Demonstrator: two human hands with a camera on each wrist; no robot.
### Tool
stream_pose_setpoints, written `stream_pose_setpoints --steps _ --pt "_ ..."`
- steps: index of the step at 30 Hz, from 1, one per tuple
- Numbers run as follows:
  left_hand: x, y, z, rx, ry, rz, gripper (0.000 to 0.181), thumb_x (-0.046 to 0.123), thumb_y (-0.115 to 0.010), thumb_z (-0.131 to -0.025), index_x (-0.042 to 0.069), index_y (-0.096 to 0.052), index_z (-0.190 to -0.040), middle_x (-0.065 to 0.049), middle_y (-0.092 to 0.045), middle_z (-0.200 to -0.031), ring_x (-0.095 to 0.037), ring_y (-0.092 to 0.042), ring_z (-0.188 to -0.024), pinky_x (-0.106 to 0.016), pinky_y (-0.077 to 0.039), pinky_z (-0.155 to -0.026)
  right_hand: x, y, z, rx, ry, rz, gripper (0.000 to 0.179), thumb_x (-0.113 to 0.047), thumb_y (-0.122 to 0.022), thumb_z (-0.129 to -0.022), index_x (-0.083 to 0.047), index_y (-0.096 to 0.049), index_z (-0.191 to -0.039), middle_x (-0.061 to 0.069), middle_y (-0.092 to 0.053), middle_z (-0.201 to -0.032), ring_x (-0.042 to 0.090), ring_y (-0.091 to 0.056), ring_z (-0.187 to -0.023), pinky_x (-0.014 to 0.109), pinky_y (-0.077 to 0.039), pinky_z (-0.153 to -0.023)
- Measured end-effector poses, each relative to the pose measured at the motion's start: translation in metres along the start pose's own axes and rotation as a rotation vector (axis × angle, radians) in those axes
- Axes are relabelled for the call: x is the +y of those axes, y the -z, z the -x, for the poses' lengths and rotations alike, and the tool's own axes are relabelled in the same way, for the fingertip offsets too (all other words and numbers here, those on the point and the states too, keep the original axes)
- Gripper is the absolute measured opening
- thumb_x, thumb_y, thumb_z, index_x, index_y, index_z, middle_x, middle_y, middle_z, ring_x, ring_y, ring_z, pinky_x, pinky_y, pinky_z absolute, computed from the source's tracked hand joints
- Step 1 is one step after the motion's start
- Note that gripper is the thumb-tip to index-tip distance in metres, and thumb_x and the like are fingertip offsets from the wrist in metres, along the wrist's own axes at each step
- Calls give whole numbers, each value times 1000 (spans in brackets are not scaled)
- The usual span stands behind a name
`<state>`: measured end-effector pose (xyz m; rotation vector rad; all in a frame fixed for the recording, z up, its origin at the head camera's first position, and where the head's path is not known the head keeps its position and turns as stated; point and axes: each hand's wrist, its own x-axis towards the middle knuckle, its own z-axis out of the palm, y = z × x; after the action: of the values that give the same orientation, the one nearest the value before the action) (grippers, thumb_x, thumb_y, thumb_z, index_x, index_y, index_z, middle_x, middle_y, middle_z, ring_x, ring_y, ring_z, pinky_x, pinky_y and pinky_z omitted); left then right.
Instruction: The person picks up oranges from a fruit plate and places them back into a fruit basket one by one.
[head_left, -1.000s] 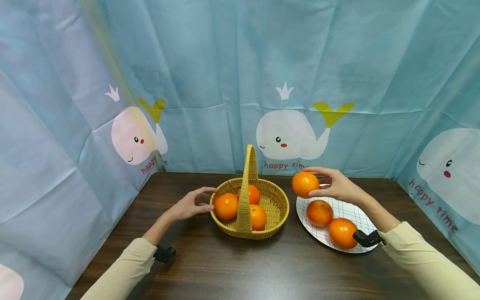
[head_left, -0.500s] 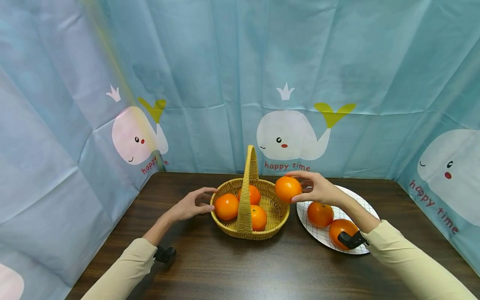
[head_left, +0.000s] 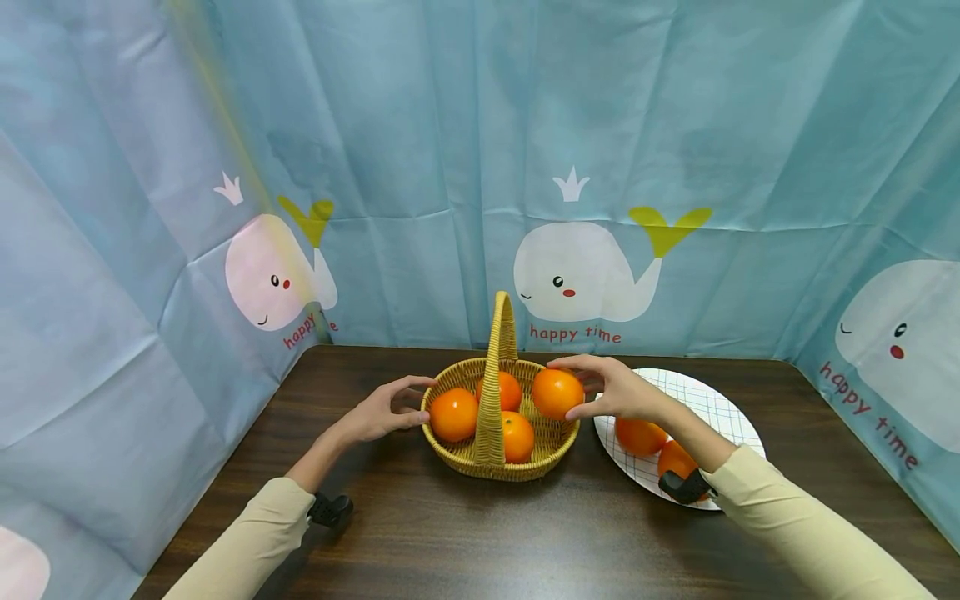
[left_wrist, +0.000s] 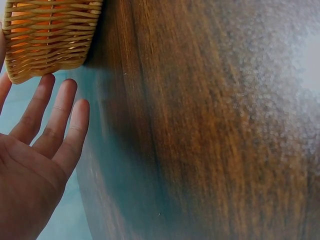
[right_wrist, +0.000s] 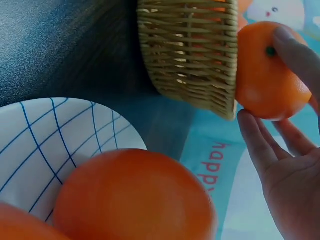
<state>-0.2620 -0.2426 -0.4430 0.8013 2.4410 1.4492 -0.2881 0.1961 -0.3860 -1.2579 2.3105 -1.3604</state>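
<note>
My right hand (head_left: 615, 390) holds an orange (head_left: 557, 394) between thumb and fingers over the right side of a yellow wicker basket (head_left: 551, 454). In the right wrist view that orange (right_wrist: 267, 75), with a green stem mark, is at the level of the basket's rim. Several other oranges lie in the basket, one left of the tall handle (head_left: 491, 400), another (head_left: 517, 436) at its front right. My left hand (head_left: 381, 411) is at the basket's left side, fingers spread and lightly bent. In the left wrist view its fingertips (left_wrist: 47, 80) are right at the wicker rim.
Right of the basket stands a white plate (head_left: 723, 417) with a blue grid, bearing two oranges partly hidden under my right forearm. Both stand on a dark wooden table (head_left: 465, 533). Behind hangs a blue curtain (head_left: 405, 167) printed with whales.
My right hand has carried the orange left and slightly down, from above the plate to over the basket's right side. The left hand has stayed at the basket.
</note>
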Motion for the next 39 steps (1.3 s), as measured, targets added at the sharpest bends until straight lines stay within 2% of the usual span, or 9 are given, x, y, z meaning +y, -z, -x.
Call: stream_pose_setpoints --steps 7,13,20,26,29,35,39 --pt "1 -1 1 1 0 -4 54 15 -68 -100 9 -47 -150 -20 -43 -151 -41 -47 -132 -38 -52 -96 0 -10 -4 -23 48 56 73 -6 -88 -80 0 -54 -144 12 -53 -142 29 -62 -117 44 -53 -94" --pt "0 0 1 -1 -6 -11 54 15 -68 -100 10 -48 -149 -19 -44 -150 -40 -48 -131 -38 -52 -96 0 -14 -8 -38 45 118 71 -10 -89 -80 -6 -57 -142 8 -54 -141 28 -59 -118 41 -53 -94" --pt "0 0 0 1 -11 -13 54 15 -69 -100 8 -47 -150 -18 -45 -150 -40 -48 -131 -36 -53 -94 0 -16 -7 -45 53 119 70 -10 -90 -79 -4 -57 -141 10 -56 -139 28 -61 -114 44 -55 -91" --pt "0 0 0 1 -15 -10 54 15 -69 -100 8 -47 -149 -18 -45 -150 -40 -49 -130 -35 -53 -93 -1 -7 -3 -9 51 117 66 -13 -89 -80 -4 -59 -138 20 -57 -136 39 -62 -114 49 -54 -92" --pt "0 0 -1 1 -14 -9 55 15 -69 -100 7 -47 -149 -20 -45 -149 -41 -50 -129 -34 -54 -92 -3 0 2 16 20 116 62 -15 -89 -81 -5 -61 -136 21 -58 -133 39 -62 -114 52 -53 -91" --pt "0 0 -1 3 -14 -10 54 16 -69 -100 8 -48 -149 -18 -45 -150 -40 -49 -130 -34 -54 -92 -3 14 13 48 -28 120 53 -14 -86 -84 -7 -64 -131 17 -61 -130 35 -62 -114 51 -53 -93" --pt "0 0 0 2 -11 -7 55 16 -69 -100 8 -48 -149 -19 -45 -149 -40 -49 -130 -35 -54 -92 -2 23 21 78 -55 132 50 -15 -87 -83 -9 -66 -128 11 -63 -129 31 -63 -113 46 -54 -92"
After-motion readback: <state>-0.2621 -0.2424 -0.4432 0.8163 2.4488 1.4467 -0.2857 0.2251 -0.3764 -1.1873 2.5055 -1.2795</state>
